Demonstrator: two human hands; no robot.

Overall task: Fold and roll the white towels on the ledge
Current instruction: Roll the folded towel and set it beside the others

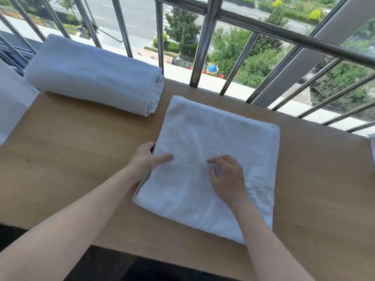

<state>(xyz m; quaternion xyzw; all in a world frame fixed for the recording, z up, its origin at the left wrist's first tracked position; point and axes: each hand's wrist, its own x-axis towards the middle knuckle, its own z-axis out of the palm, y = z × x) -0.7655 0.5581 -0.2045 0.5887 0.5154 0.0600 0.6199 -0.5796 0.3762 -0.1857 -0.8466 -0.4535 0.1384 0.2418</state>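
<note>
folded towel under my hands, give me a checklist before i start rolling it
1. Lying flat: the folded towel sits flat on the wooden ledge: ok.
2. Surface smooth: rumpled at the near right corner: not ok.
3. Edge held: the left hand grips the towel's left edge: ok.
4. Top steadied: the right hand is on top with fingers bent; pressing or pinching: cannot tell.
5. Space clear: the rolled towel lies apart, far left: ok.
6. Lower layers aligned: cannot tell.

No legible text, labels or numbers; distant street blurred.
</note>
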